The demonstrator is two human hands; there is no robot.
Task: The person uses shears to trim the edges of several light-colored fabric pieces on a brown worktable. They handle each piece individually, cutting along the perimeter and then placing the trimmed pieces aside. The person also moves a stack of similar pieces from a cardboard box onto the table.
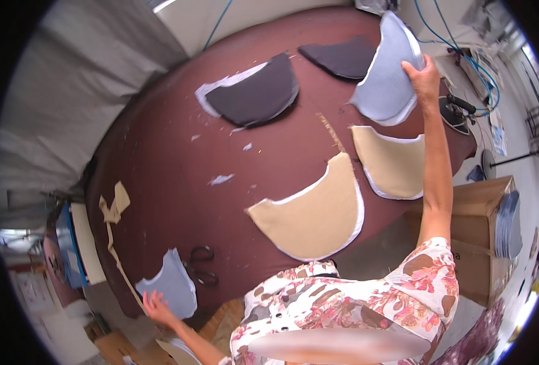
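Note:
My right hand is closed on the edge of a curved light-blue fabric piece with a white backing. It holds the piece at the far right of the table. At the near left, my left hand has its fingers spread at the lower edge of a smaller light-blue fabric piece. Whether it touches that piece I cannot tell. Beside this piece lie scissors with black handles. Two beige pieces with white edges, one in front and another under my right forearm, lie flat.
A dark brown cloth covers the table. Towards the back lie a black piece on white backing and another black piece. Scraps and a beige strip are scattered leftward. An iron and a cardboard box stand right.

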